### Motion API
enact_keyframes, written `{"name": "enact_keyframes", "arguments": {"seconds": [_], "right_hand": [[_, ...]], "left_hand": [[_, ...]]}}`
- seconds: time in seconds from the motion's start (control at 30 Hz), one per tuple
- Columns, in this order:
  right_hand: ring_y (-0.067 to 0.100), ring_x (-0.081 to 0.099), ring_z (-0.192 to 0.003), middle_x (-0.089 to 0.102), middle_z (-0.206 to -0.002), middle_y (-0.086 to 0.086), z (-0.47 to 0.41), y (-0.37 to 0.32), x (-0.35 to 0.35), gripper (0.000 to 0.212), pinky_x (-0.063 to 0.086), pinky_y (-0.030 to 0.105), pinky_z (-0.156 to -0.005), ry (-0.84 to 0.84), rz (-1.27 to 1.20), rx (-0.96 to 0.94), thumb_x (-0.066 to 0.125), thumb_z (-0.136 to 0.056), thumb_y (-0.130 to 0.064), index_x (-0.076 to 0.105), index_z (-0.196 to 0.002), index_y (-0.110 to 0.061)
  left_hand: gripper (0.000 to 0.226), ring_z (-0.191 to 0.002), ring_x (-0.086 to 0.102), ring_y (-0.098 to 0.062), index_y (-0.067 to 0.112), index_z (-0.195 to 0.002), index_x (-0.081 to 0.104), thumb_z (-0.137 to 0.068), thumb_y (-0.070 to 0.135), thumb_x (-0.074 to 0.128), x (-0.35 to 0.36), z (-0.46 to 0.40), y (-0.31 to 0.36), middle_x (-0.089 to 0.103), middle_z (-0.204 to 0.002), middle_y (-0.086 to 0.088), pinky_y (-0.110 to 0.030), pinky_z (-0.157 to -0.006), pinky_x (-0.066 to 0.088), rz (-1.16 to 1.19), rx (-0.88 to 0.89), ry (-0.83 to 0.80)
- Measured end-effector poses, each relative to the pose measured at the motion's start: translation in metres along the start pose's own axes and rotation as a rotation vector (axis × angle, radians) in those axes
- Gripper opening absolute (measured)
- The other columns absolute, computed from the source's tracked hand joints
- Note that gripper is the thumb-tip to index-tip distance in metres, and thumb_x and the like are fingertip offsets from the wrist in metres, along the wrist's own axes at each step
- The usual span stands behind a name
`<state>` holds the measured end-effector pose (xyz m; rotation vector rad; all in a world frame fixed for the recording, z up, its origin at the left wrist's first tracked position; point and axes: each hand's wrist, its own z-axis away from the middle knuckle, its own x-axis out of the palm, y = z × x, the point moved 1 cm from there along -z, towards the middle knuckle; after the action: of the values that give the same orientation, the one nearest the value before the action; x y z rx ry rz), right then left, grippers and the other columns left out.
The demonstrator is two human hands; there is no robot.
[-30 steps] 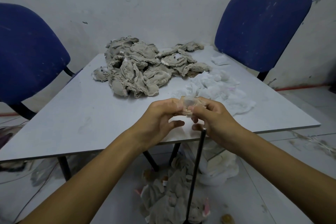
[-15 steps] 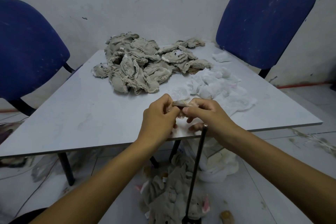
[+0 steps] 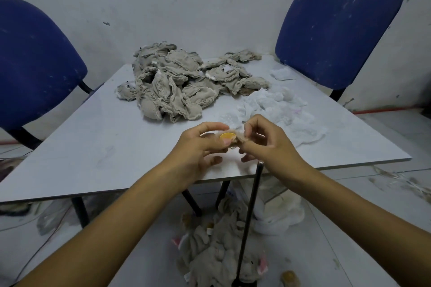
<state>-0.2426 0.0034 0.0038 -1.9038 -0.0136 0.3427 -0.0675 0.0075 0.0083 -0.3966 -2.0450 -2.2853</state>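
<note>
Both hands meet over the near edge of the grey table. My left hand pinches a small round yellow disc between thumb and fingers. Against it sits a small beige fabric piece, which my right hand pinches with curled fingers. A thin black rod stands upright just below my right hand; whether the hand holds it is hidden. A heap of grey-beige fabric toy skins lies at the far middle of the table. White fabric pieces lie at the right.
Two blue chairs stand at the table, one at the left and one at the far right. On the floor under the table lie more grey toy skins and a white bundle. A wall closes the back.
The hands have parted slightly and the yellow disc now shows in my left fingers; before, only the beige fabric showed between them. The view shifted a little.
</note>
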Motion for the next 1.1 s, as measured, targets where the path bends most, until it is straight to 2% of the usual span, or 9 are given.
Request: {"name": "enact_keyframes", "arguments": {"seconds": [0.17,0.3,0.47,0.57,0.63,0.73,0.83,0.97,1.1], "right_hand": [[0.034,0.062,-0.079,0.056,-0.073,0.001,0.001,0.001,0.003,0.023,0.057,0.052,-0.073,0.03,0.116,-0.04,0.061,-0.087,0.0,0.056,-0.093,-0.021],[0.025,0.06,-0.084,0.058,-0.093,0.003,0.002,0.001,0.002,0.036,0.056,0.051,-0.074,-0.088,0.22,-0.032,0.062,-0.083,-0.003,0.055,-0.104,-0.032],[0.02,0.059,-0.1,0.064,-0.11,-0.005,-0.016,0.009,-0.009,0.047,0.048,0.02,-0.078,0.0,0.42,-0.03,0.052,-0.083,0.006,0.062,-0.112,-0.031],[0.023,0.033,-0.135,0.038,-0.155,-0.002,-0.039,0.022,-0.014,0.059,0.037,0.035,-0.106,-0.146,0.881,-0.048,0.05,-0.094,-0.009,0.038,-0.148,-0.028],[0.028,0.026,-0.14,0.029,-0.161,0.002,-0.047,0.032,-0.007,0.062,0.036,0.044,-0.108,-0.266,1.008,0.034,0.045,-0.101,-0.03,0.018,-0.157,-0.027],[0.03,0.043,-0.122,0.049,-0.142,0.006,-0.046,0.043,0.003,0.055,0.045,0.042,-0.088,-0.214,1.27,-0.07,0.038,-0.102,-0.042,0.028,-0.152,-0.022],[0.026,0.045,-0.106,0.051,-0.119,0.002,-0.043,0.044,0.008,0.036,0.045,0.039,-0.078,-0.155,1.161,-0.147,0.046,-0.1,-0.04,0.055,-0.132,-0.024],[0.024,0.039,-0.115,0.044,-0.125,0.002,-0.04,0.041,0.008,0.016,0.044,0.036,-0.089,-0.109,0.994,-0.137,0.06,-0.095,-0.033,0.065,-0.107,-0.023],[0.023,0.047,-0.108,0.053,-0.117,-0.002,-0.039,0.036,0.011,0.013,0.043,0.04,-0.084,-0.167,1.027,-0.148,0.056,-0.096,-0.034,0.055,-0.104,-0.024]], "left_hand": [[0.015,-0.075,0.068,-0.016,0.015,-0.087,0.079,-0.076,0.005,0.074,-0.002,0.0,-0.006,0.071,-0.086,-0.008,-0.026,-0.06,0.053,0.036,-0.082,-0.076],[0.021,-0.072,0.065,-0.016,0.017,-0.083,0.079,-0.084,-0.002,0.07,-0.002,-0.003,-0.009,0.069,-0.086,-0.009,-0.025,-0.06,0.051,-0.008,-0.026,-0.028],[0.021,-0.079,0.06,-0.016,0.02,-0.09,0.079,-0.091,0.03,0.061,-0.01,-0.004,0.0,0.072,-0.087,-0.007,-0.022,-0.067,0.048,-0.453,0.109,-0.296],[0.032,-0.085,0.063,-0.011,0.019,-0.098,0.077,-0.095,0.04,0.054,-0.015,-0.008,-0.001,0.072,-0.096,-0.006,-0.024,-0.07,0.052,-0.578,0.111,-0.258],[0.024,-0.087,0.065,-0.013,0.019,-0.099,0.076,-0.101,0.029,0.054,-0.017,-0.013,-0.004,0.072,-0.098,-0.007,-0.026,-0.067,0.054,-0.619,0.128,-0.188],[0.014,-0.088,0.067,-0.016,0.025,-0.097,0.074,-0.098,0.022,0.06,-0.019,-0.024,-0.008,0.07,-0.101,-0.004,-0.03,-0.064,0.055,-0.676,0.172,-0.028],[0.027,-0.108,0.058,-0.012,0.028,-0.117,0.065,-0.094,0.017,0.061,-0.027,-0.035,-0.01,0.057,-0.124,0.002,-0.028,-0.091,0.047,-1.011,0.341,0.103],[0.054,-0.143,0.028,-0.014,0.022,-0.149,0.042,-0.097,0.016,0.054,-0.029,-0.041,-0.012,0.033,-0.157,0.004,-0.025,-0.115,0.022,-1.339,0.385,0.005],[0.05,-0.139,0.038,-0.015,0.022,-0.148,0.043,-0.099,0.015,0.049,-0.027,-0.044,-0.014,0.041,-0.154,0.003,-0.018,-0.107,0.025,-1.35,0.354,-0.079]]}}
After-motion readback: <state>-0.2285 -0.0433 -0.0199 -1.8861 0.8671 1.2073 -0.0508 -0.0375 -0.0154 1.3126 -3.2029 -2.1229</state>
